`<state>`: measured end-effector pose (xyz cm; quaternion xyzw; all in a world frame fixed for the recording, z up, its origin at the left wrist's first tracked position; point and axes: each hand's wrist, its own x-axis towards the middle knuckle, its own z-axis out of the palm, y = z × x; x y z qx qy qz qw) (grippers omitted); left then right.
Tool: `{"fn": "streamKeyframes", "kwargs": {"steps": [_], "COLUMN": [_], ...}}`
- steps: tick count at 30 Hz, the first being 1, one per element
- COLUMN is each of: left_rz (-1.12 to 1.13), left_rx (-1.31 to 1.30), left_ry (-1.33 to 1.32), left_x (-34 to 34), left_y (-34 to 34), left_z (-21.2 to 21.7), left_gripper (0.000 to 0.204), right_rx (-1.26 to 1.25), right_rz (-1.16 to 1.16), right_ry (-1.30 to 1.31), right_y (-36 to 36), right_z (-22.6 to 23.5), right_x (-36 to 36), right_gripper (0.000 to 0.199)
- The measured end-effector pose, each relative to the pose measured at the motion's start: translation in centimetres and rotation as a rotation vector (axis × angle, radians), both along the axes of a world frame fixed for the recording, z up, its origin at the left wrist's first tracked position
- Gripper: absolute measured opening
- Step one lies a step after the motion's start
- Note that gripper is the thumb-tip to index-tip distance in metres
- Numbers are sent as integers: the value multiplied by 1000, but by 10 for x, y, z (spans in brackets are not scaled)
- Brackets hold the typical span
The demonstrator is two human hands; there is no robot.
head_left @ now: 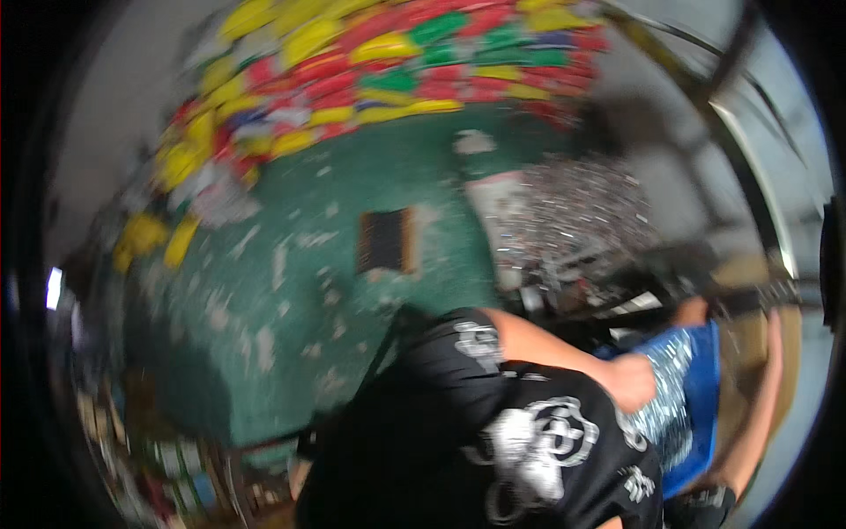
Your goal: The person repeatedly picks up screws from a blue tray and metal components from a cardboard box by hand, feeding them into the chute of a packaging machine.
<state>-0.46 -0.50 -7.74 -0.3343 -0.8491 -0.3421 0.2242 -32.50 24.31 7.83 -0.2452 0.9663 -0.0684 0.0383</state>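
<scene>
Worn green surface is backed by stacked coloured bags. Silvery heap follows. Left hand is laid at glossy silvery contents inside blue bin; right hand is blurred beyond. Grips can't be told.

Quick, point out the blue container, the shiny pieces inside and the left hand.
Blue container (705, 383), head view: its right side.
Shiny pieces (671, 410), head view: middle of the heap.
Left hand (633, 382), head view: middle of the hand.

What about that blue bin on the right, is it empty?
No, the blue bin holds a heap of shiny pieces, plainly visible beside the left hand.
</scene>
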Motion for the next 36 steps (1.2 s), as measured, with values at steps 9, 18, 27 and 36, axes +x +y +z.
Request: {"fn": "streamKeyframes", "kwargs": {"steps": [9,18,27,36], "left_rz": [277,19,-30,-455], "left_rx": [-205,-290,212,341], "left_ry": [-107,-233,-328,189], "left_x": [22,11,46,103], "left_y": [-8,-7,-43,27], "left_z": [53,60,167,327], "left_gripper": [18,18,43,59], "right_rx": [-226,-983,-227,81], "right_rz": [-174,-113,92,145], "right_ry": [27,-365,-236,-55], "right_y": [43,-77,12,77], "right_z": [-13,-140,-69,-136], "right_x": [-35,-18,230,289], "right_gripper": [32,45,39,53]}}
